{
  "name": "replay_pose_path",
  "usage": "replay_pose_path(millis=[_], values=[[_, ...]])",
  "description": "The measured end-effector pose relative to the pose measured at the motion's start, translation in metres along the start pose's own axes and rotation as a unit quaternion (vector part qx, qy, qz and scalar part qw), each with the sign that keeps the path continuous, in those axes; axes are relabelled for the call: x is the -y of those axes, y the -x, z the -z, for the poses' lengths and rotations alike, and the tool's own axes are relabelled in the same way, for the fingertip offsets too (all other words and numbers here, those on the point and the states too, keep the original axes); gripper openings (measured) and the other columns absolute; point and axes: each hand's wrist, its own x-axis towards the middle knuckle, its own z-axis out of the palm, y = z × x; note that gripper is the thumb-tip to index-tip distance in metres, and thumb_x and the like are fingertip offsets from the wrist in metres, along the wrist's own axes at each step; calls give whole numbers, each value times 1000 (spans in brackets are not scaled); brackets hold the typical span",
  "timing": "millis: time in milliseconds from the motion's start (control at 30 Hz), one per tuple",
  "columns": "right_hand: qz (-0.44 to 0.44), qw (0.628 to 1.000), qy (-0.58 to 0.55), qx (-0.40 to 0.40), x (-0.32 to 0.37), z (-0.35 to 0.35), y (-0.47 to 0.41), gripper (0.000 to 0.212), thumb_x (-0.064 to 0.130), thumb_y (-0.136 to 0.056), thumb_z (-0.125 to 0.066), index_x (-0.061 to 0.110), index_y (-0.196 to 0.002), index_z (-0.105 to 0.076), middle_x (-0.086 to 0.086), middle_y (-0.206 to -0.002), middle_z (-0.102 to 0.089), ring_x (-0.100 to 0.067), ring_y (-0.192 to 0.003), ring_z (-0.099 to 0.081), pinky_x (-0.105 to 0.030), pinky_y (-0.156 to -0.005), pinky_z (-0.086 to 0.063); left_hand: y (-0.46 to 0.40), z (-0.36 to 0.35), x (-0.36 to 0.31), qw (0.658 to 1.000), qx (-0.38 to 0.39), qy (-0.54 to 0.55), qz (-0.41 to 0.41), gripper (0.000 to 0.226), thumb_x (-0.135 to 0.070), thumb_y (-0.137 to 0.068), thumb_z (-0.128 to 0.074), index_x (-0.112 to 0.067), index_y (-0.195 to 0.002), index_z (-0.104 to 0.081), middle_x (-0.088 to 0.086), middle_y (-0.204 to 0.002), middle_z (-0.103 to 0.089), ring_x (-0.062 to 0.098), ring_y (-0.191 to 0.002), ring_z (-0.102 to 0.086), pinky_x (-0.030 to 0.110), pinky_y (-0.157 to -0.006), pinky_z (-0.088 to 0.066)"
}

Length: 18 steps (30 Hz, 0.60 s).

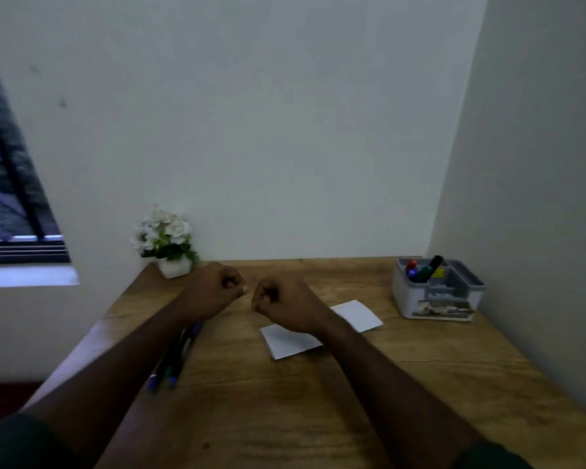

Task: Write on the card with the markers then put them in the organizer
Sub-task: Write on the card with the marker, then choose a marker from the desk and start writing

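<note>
The wooden table (318,401) fills the lower half of the frame, set into a corner of pale walls, with a window at the far left edge. Two bare forearms reach in from the bottom corners and meet just above the middle of the table.

The left hand (214,287) and the right hand (281,304) are both curled into loose fists, knuckles nearly touching, and neither appears to hold anything; no marker shows in either fist, though the inside of each is hidden.

Right of centre lies the white card (295,340), partly under the right wrist. Its visible surface looks blank, so I judge the writing has not begun.

The grey organizer (433,299) stands at the right edge of the table near the wall, and a few markers already stand upright in its back compartment, with red, blue, green and black caps.

A small group of loose markers (170,367) lies on the table at lower left, partly under the left forearm, well apart from the organizer. These remain to be picked up, used and stored, so the task seems to be at or near its start.

A pot of white flowers (166,242) sits at the table's back left.

The organizer carries a label on its front and a small yellow patch inside, but the blur leaves no writing readable.
</note>
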Motion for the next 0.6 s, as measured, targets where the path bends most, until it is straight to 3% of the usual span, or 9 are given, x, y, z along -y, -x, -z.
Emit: replay_pose_path(millis=[100, 167, 267, 300, 433, 600], values=[[16, 999, -30, 18, 20, -44, -11, 8, 10, -82, -66, 10, -77, -72, -3, -78, -71, -12, -70, -63, -18, -62, -45, 30, 24, 39, 1000, -12, -8, 27, 20, -14, -83, -70, -22, -65, -67, -6, -66, -66, 6, -66, -62, 29, -61, -46], [19, 999, -26, 14, 29, -65, -20, 9, 13, -83, -63, 13, -81, -71, -3, -82, -71, -13, -72, -60, -21, -63, -44, 47, 35, 60, 998, -30, -11, 49, 17, -13, -83, -68, -19, -67, -69, -5, -69, -68, 8, -69, -63, 32, -66, -50], [-33, 999, -3, 5, 41, -84, -32, 7, 23, -91, -59, 24, -90, -66, -2, -98, -67, -12, -84, -56, -25, -70, -38, 65, 44, 78, 995, -52, -17, 89, 13, -11, -84, -69, -19, -76, -72, -12, -75, -67, 0, -75, -61, 16, -70, -45], [-59, 998, -2, 4, 45, -89, -35, 6, 26, -93, -58, 25, -91, -64, -2, -102, -65, -14, -88, -57, -26, -71, -39, 68, 45, 82, 994, -49, -21, 98, 10, -11, -84, -69, -19, -78, -73, -13, -78, -66, -1, -77, -60, 13, -70, -44], [-153, 988, 14, 18, 57, -106, -40, 6, 25, -90, -60, 20, -93, -61, -3, -102, -65, -20, -93, -61, -38, -79, -55, 76, 42, 93, 992, -36, -30, 119, 9, -15, -78, -74, -24, -76, -73, -9, -79, -68, 3, -77, -60, 26, -70, -47], [-177, 983, 41, 35, 64, -108, -42, 9, 26, -87, -62, 24, -82, -54, -6, -97, -66, -23, -88, -64, -36, -73, -55, 80, 38, 96, 990, -33, -13, 138, 12, -22, -74, -79, -29, -80, -71, -8, -85, -65, 1, -79, -57, 17, -62, -36]])
